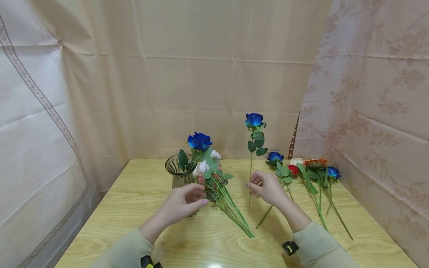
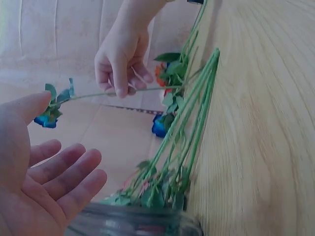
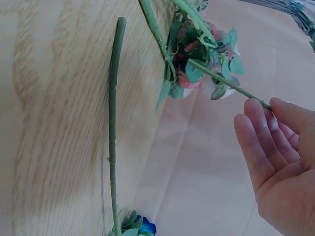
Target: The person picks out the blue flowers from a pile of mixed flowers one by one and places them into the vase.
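My right hand pinches the thin stem of a blue rose between thumb and fingers. The rose stands upright above the table, its bloom at the top. In the right wrist view the lower end of the stem sticks out past my fingertips. My left hand holds nothing; its fingers are loosely spread beside a dark glass vase. Another blue rose leans out of the vase's mouth. Right of the vase lies a bunch of white and pink flowers with green stems.
On the right side of the wooden table lie more flowers: a blue rose, a red flower, an orange flower and another blue rose. Curtains hang behind the table and at both sides.
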`<action>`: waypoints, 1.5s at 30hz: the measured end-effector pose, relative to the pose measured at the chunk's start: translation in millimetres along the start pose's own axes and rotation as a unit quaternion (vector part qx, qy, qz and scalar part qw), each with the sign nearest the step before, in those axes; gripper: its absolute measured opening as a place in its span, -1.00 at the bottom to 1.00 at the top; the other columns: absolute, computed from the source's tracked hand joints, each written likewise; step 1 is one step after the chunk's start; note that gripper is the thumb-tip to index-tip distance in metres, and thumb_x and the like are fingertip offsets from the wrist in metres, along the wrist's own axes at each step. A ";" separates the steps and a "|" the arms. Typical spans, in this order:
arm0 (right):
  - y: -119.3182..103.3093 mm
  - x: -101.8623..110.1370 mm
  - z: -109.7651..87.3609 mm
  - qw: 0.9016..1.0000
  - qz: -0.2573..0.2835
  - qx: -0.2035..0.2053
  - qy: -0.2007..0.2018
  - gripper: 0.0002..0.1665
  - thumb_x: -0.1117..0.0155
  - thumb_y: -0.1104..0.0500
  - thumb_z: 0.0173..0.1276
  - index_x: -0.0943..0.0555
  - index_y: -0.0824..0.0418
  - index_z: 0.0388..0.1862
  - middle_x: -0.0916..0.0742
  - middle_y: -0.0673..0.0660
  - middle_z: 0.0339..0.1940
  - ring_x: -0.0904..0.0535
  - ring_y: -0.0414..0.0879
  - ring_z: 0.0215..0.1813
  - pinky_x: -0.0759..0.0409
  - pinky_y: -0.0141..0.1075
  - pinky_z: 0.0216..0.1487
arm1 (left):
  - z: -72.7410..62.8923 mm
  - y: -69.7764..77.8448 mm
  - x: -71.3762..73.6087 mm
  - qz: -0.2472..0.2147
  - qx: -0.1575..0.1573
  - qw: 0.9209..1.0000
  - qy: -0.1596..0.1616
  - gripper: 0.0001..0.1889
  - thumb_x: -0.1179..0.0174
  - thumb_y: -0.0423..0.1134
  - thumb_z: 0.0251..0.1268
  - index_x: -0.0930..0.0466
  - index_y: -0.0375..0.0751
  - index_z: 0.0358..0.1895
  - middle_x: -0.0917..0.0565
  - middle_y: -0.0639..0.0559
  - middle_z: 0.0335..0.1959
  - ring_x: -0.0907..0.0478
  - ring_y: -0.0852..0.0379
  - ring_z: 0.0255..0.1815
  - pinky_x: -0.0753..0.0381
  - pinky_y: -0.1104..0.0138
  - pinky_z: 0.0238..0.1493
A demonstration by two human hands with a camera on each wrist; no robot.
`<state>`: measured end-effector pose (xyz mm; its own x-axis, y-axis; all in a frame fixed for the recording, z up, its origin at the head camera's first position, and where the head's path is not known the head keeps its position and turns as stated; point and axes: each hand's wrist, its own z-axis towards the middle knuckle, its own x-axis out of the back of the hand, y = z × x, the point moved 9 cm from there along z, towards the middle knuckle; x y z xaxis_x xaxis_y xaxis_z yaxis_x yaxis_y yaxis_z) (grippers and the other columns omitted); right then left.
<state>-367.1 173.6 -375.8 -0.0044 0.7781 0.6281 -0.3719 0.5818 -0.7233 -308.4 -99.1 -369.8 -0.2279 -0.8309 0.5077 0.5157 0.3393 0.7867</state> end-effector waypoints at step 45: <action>-2.1 -5.5 -4.7 1.000 0.015 0.006 -0.010 -0.83 -0.44 0.28 0.36 -0.57 0.19 -0.28 -0.72 0.05 -0.41 -0.74 0.14 -0.41 -0.74 -0.20 -0.46 | 97.0 13.4 -44.5 -0.073 0.019 0.993 0.093 -0.52 -0.38 -0.03 0.36 -0.54 -0.06 0.27 -0.62 0.06 0.11 -0.62 0.08 0.10 -0.65 0.19 0.12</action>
<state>-361.9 169.2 -379.0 -0.0339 0.7909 0.6110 -0.3828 0.5544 -0.7390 -371.4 -14.8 -347.8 -0.1401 -0.9380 0.3170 0.4560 0.2230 0.8616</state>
